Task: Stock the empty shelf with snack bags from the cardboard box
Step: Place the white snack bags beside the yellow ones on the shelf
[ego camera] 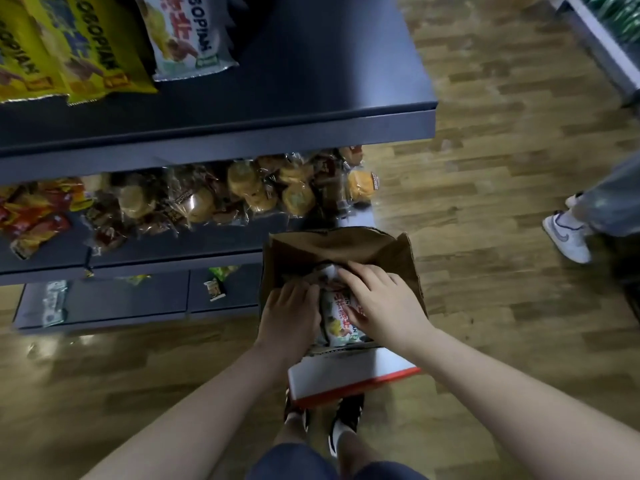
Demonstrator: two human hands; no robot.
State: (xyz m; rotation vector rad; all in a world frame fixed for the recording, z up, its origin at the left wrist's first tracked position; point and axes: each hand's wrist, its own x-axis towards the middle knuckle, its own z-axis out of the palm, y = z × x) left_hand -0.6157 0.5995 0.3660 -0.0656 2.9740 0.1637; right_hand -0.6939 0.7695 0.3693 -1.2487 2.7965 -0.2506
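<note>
An open cardboard box [304, 249] stands on the wooden floor by my feet, its brown flaps up and a white and red flap towards me. White snack bags [337, 318] with yellow and red print fill it. My left hand [289, 315] reaches in at the left of the bags, fingers curled down around their edge. From the right, my right hand [375, 303] lies over the bags, fingers curled onto the top one. One matching white bag [188, 32] stands on the dark top shelf [311, 74].
Yellow snack bags [65, 46] fill the top shelf's left. The middle shelf holds wrapped buns [242, 192] and red packets [33, 213]. A lower drawer-like shelf [121, 299] has a few small packets. Another person's legs and white shoe [568, 237] stand at right.
</note>
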